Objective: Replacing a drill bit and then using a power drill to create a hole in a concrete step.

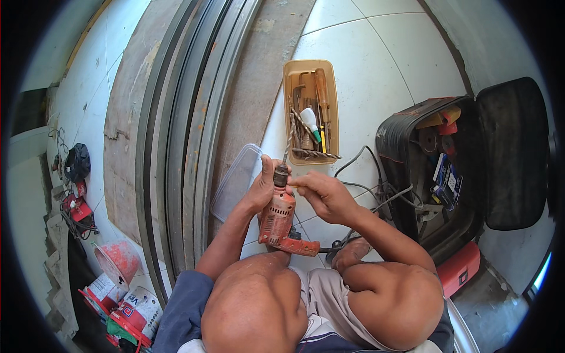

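You are gripping the drill upright over the floor with your left hand, bit pointing away, while your right hand is pinching at its chuck.

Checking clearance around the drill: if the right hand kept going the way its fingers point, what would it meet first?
Most likely the drill chuck; the right hand points left at it, fingertips seemingly already there.
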A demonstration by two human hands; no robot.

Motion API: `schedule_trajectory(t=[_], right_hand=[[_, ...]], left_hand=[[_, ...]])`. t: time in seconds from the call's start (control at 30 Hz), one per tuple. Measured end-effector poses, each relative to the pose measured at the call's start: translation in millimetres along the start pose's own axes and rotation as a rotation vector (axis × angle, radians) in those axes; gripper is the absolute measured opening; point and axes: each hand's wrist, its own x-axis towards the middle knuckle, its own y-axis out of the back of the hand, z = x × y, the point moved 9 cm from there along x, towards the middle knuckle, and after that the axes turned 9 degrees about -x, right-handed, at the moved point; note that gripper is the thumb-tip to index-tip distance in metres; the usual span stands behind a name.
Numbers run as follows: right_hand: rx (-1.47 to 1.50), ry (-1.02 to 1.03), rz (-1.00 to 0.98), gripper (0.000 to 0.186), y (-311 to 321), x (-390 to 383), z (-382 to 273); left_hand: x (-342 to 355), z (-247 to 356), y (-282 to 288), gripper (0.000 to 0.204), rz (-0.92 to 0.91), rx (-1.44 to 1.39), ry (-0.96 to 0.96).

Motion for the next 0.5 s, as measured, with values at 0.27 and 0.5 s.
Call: schedule_trajectory(t=[0.27, 0.5], right_hand=[[0.073, -0.066, -0.272, 0.020, -17.3, 23.8, 8.4], [0.159, -0.109, -0.341, 0.017, -12.8, 31.5, 13.3]], left_hand=[[-6.2, 1.2, -15.5, 0.097, -0.250, 0.069, -0.205], [-4.1, -2.9, -15.6, 0.084, -0.247, 0.057, -0.161]])
